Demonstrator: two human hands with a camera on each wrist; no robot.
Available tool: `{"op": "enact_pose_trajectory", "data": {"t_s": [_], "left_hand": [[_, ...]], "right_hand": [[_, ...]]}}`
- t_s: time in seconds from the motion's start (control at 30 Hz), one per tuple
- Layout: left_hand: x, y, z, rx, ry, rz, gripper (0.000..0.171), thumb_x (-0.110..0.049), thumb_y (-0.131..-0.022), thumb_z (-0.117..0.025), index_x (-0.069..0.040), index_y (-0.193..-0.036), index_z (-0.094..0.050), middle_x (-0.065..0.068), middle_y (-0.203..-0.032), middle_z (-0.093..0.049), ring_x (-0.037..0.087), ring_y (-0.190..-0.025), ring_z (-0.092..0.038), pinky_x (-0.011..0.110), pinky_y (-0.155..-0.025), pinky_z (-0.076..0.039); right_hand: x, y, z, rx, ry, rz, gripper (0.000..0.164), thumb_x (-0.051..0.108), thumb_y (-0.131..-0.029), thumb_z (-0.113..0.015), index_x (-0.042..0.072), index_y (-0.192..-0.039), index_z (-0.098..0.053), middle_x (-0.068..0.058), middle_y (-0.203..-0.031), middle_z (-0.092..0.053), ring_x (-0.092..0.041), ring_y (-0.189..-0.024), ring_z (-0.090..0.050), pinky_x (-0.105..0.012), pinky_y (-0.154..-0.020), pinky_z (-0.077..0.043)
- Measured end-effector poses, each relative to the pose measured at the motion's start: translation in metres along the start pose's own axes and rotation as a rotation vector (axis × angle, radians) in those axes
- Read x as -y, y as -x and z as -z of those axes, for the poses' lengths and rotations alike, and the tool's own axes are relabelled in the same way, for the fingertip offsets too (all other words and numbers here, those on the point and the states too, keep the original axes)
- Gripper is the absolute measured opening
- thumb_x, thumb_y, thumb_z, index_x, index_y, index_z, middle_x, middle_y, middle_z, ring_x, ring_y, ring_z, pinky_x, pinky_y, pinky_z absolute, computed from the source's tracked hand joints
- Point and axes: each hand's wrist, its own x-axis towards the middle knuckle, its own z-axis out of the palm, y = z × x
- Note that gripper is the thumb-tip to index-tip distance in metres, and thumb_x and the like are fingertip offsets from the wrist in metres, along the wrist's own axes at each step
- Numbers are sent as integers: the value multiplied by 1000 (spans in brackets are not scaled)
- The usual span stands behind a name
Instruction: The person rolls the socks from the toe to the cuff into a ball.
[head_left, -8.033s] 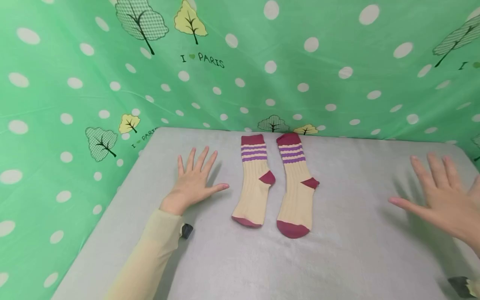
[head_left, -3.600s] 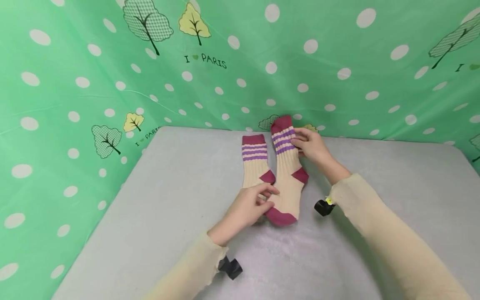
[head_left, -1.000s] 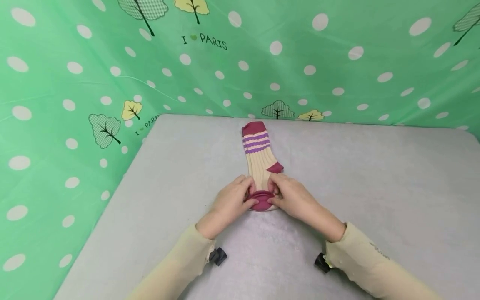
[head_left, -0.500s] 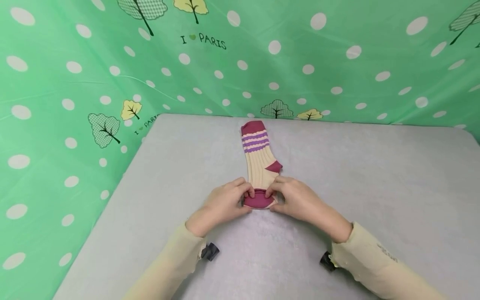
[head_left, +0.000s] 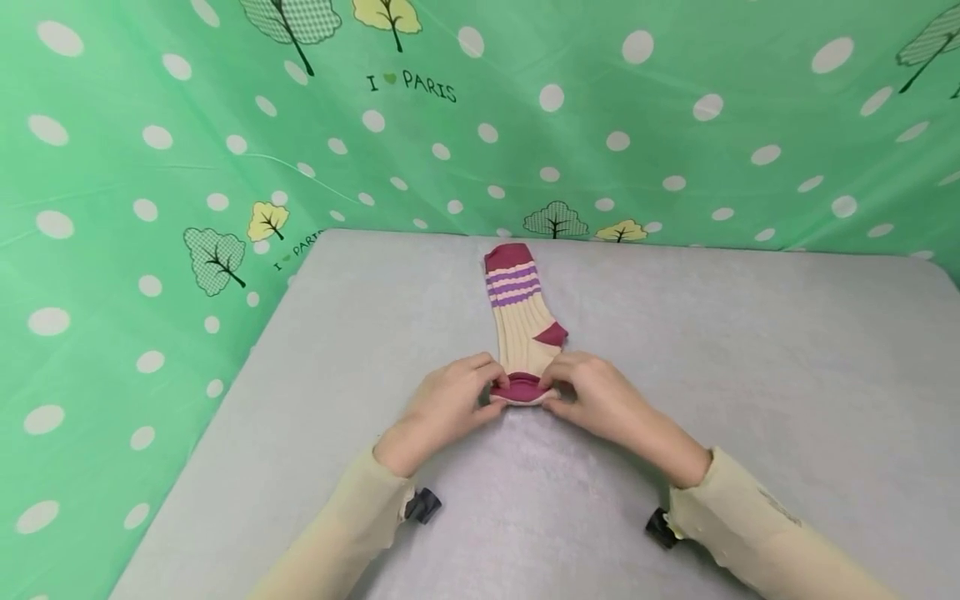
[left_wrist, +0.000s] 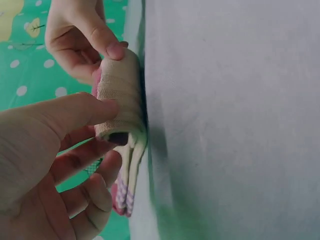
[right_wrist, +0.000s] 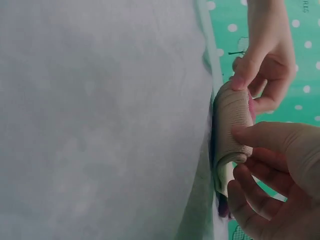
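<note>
Big grey tabletop (head_left: 750, 350), and toward its back edge the beige ribbed-knit socks with purple stripes (head_left: 517, 329) are stacked now, not side by side. Left hand (head_left: 448, 402) and right hand (head_left: 603, 398) both have fingers pinching the burgundy toe roll (head_left: 519, 390), near edge freshly tipped up, so looks like rolling's underway.

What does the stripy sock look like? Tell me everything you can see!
The sock looks like soft, ribbed, cream-coloured knit, with purple stripes below a dark red cuff and a dark red heel. It lies on the grey table, cuff pointing away from the person, heel poking out rightward. Its near end is curled up into a roll, with dark red showing inside. The left hand and right hand pinch the roll's two sides.
</note>
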Motion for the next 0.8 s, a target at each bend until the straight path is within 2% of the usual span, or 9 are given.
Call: {"op": "enact_pose_trajectory", "data": {"t_s": [0.1,0.17,0.3,0.4,0.47,0.57,0.63,0.8], "left_hand": [[-2,1,1,-2,50,10,15,-29,-86,-78,-22,-98,-71,-11,-90,-66,4,-69,-52,19,-62,-45],[-4,1,2,14,112,40,14,-30,-86,-78,-24,-97,-72,-11,-88,-68,3,-68,-53,19,-61,-45],[-3,-3,1,62,298,165,10,-28,-87,-78,-23,-95,-75,-9,-81,-70,4,-64,-53,20,-60,-43],[0,-9,-3,84,406,259,6,-25,-87,-77,-20,-91,-75,-8,-76,-71,5,-63,-54,21,-61,-43],[2,-14,-5,93,419,295,6,-24,-87,-77,-18,-88,-75,-7,-74,-71,5,-64,-55,22,-63,-44],[3,-21,-6,112,384,313,8,-24,-87,-77,-17,-85,-74,-7,-73,-69,6,-64,-56,23,-64,-44],[4,-25,-6,121,352,305,8,-25,-88,-76,-17,-86,-73,-6,-74,-69,7,-65,-55,23,-64,-43],[5,-29,-7,113,292,273,15,-25,-88,-76,-18,-95,-64,-5,-83,-71,7,-68,-56,23,-61,-42]], "right_hand": [[-2,5,4,25,-72,-50,8,15,-82,-82,14,-88,-76,7,-75,-63,-8,-69,-52,-21,-63,-46],[-4,8,7,50,-123,-91,7,16,-83,-80,14,-89,-76,6,-74,-63,-7,-67,-50,-19,-60,-44],[-8,9,12,96,-210,-192,7,16,-87,-76,12,-92,-78,3,-78,-69,-6,-67,-51,-20,-59,-44],[-12,6,10,93,-234,-247,8,13,-89,-73,9,-93,-79,0,-80,-72,-7,-67,-52,-21,-59,-44],[-13,3,8,81,-202,-260,8,13,-90,-73,8,-93,-78,-1,-78,-72,-8,-66,-53,-21,-59,-44],[-11,-2,7,58,-118,-259,7,12,-88,-74,6,-92,-77,-1,-75,-70,-8,-64,-53,-23,-60,-45],[-8,-5,6,48,-58,-263,6,12,-87,-75,7,-90,-73,0,-74,-68,-9,-64,-54,-25,-60,-45],[-3,-6,2,15,91,-227,16,13,-84,-79,14,-86,-63,3,-69,-61,-15,-64,-50,-28,-59,-41]]}}
